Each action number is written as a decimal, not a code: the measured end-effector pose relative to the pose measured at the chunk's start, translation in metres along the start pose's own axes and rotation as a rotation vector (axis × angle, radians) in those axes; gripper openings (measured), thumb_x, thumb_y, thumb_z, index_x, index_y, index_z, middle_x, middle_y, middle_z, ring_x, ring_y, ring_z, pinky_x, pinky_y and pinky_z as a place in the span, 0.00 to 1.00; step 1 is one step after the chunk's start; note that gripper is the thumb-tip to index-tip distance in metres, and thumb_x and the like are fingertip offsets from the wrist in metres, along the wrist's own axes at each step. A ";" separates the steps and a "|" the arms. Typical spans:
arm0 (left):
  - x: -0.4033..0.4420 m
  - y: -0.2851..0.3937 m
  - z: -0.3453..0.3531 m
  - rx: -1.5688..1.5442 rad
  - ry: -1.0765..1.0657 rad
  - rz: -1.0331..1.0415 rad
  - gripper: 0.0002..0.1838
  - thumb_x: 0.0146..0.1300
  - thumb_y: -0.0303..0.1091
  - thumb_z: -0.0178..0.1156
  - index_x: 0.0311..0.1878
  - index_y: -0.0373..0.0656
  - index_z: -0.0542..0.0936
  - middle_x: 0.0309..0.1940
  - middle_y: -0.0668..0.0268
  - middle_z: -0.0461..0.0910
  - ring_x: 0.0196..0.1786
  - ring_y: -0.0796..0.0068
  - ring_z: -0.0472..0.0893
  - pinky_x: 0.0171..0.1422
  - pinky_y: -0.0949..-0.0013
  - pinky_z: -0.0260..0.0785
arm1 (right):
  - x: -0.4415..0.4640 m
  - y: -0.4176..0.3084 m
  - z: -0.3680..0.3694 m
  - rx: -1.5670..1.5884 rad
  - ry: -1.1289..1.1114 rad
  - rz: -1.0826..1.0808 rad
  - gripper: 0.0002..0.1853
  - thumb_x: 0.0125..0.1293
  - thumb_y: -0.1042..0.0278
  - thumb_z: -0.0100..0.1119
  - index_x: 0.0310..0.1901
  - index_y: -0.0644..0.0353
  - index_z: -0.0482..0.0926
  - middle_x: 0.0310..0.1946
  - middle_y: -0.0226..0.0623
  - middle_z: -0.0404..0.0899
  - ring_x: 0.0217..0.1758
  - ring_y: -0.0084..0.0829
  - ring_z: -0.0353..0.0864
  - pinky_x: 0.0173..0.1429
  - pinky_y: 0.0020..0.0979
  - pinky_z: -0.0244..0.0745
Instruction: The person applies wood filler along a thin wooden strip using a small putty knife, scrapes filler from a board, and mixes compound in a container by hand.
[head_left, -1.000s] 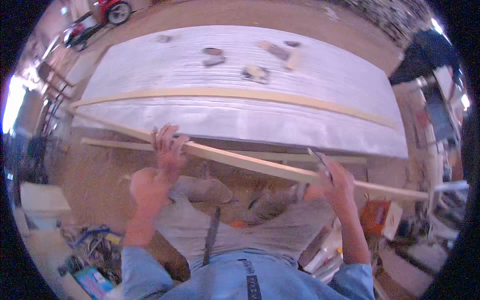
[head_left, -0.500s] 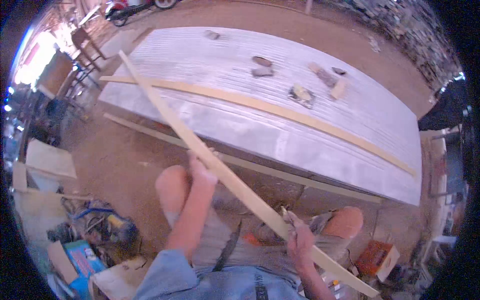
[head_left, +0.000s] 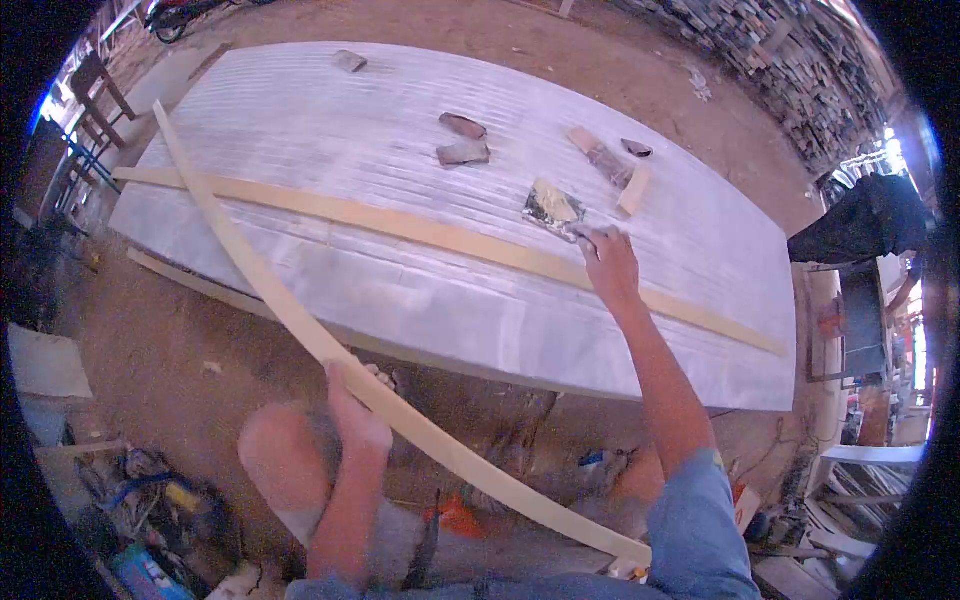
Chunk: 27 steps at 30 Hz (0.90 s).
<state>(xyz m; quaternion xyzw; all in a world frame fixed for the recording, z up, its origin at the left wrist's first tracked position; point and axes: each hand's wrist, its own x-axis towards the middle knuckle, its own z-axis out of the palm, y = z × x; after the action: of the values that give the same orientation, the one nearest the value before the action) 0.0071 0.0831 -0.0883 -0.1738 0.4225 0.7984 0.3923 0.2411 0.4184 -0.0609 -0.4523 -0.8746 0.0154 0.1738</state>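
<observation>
My left hand [head_left: 358,412] is wrapped round a long thin wooden strip [head_left: 275,290], which slants from the far left of the table down towards my lap. My right arm is stretched over the table. The fingers of my right hand [head_left: 612,262] are pinched at the near right edge of a small dark board [head_left: 540,212] bearing a lump of pale yellowish paste [head_left: 556,200]. A small thin thing seems to sit in those fingers, but its kind is unclear. Under that wrist a second wooden strip [head_left: 440,232] lies lengthwise on the table.
The long table has a ridged, silvery-white top [head_left: 400,100]. On it lie a grey block [head_left: 350,61], two brownish pieces [head_left: 463,140], a wooden block [head_left: 634,190] and a dark curved piece [head_left: 636,148]. Stacked wood [head_left: 770,60] stands beyond; tools [head_left: 170,500] clutter the left floor.
My right hand has left the near end of the held strip and reached forward to the paste board. My left hand keeps its hold on the strip. The view has shifted right.
</observation>
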 end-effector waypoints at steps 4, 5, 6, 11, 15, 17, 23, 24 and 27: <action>0.003 0.001 0.004 0.062 0.027 -0.006 0.24 0.71 0.60 0.50 0.48 0.47 0.71 0.32 0.63 0.74 0.33 0.67 0.75 0.41 0.62 0.71 | 0.061 0.015 0.034 -0.217 -0.080 0.029 0.13 0.66 0.62 0.59 0.50 0.53 0.84 0.44 0.44 0.78 0.51 0.46 0.76 0.58 0.44 0.72; 0.004 -0.001 0.006 0.087 0.046 -0.002 0.24 0.72 0.59 0.49 0.49 0.46 0.71 0.32 0.63 0.75 0.34 0.67 0.76 0.40 0.62 0.71 | 0.069 0.019 0.041 -0.202 -0.069 -0.004 0.12 0.64 0.63 0.60 0.48 0.53 0.84 0.44 0.44 0.78 0.52 0.47 0.76 0.58 0.44 0.72; 0.005 0.000 0.008 0.092 0.054 -0.010 0.24 0.72 0.59 0.49 0.49 0.46 0.71 0.32 0.63 0.75 0.34 0.67 0.76 0.40 0.62 0.71 | 0.075 0.019 0.045 -0.188 -0.061 -0.035 0.12 0.63 0.64 0.60 0.46 0.54 0.85 0.44 0.44 0.78 0.52 0.47 0.76 0.58 0.45 0.73; 0.001 0.005 0.019 0.129 0.081 0.033 0.24 0.72 0.58 0.49 0.50 0.45 0.71 0.33 0.63 0.75 0.36 0.66 0.76 0.42 0.63 0.71 | 0.077 0.026 0.049 -0.332 -0.167 -0.123 0.10 0.62 0.66 0.59 0.43 0.55 0.85 0.44 0.46 0.78 0.51 0.47 0.77 0.54 0.46 0.75; 0.005 0.002 0.014 0.104 0.028 0.025 0.23 0.73 0.57 0.49 0.50 0.45 0.71 0.33 0.63 0.76 0.36 0.67 0.76 0.43 0.63 0.71 | 0.078 0.024 0.036 -0.403 -0.362 -0.116 0.11 0.62 0.64 0.59 0.44 0.53 0.85 0.46 0.47 0.77 0.53 0.47 0.76 0.57 0.48 0.73; 0.001 0.004 0.017 0.106 0.022 0.049 0.21 0.74 0.55 0.48 0.50 0.44 0.71 0.34 0.63 0.76 0.36 0.67 0.76 0.43 0.63 0.71 | 0.078 0.027 0.029 -0.359 -0.363 -0.132 0.11 0.63 0.63 0.59 0.44 0.53 0.85 0.45 0.47 0.78 0.51 0.47 0.77 0.56 0.49 0.74; -0.005 0.005 0.014 0.125 -0.007 0.079 0.20 0.75 0.53 0.49 0.51 0.43 0.72 0.36 0.63 0.75 0.37 0.68 0.76 0.45 0.62 0.71 | 0.041 0.039 0.008 0.284 -0.326 0.158 0.15 0.72 0.56 0.52 0.44 0.57 0.83 0.36 0.39 0.82 0.38 0.34 0.80 0.43 0.38 0.76; -0.005 0.005 0.010 0.124 -0.001 0.082 0.20 0.75 0.53 0.49 0.51 0.43 0.72 0.36 0.63 0.75 0.37 0.68 0.76 0.45 0.62 0.71 | 0.022 0.032 -0.003 0.633 -0.325 0.396 0.17 0.75 0.54 0.48 0.45 0.58 0.81 0.33 0.36 0.83 0.33 0.28 0.80 0.37 0.33 0.76; -0.003 0.005 0.000 0.071 0.028 0.063 0.21 0.74 0.52 0.51 0.52 0.43 0.72 0.37 0.64 0.75 0.37 0.69 0.75 0.46 0.62 0.70 | -0.038 -0.016 -0.050 1.207 -0.371 0.530 0.20 0.77 0.50 0.46 0.47 0.60 0.79 0.36 0.35 0.83 0.31 0.23 0.77 0.34 0.27 0.73</action>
<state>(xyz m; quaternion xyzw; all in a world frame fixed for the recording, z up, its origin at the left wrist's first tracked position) 0.0054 0.0803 -0.0835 -0.1573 0.4614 0.7923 0.3670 0.2645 0.3719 -0.0217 -0.4648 -0.5878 0.6197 0.2330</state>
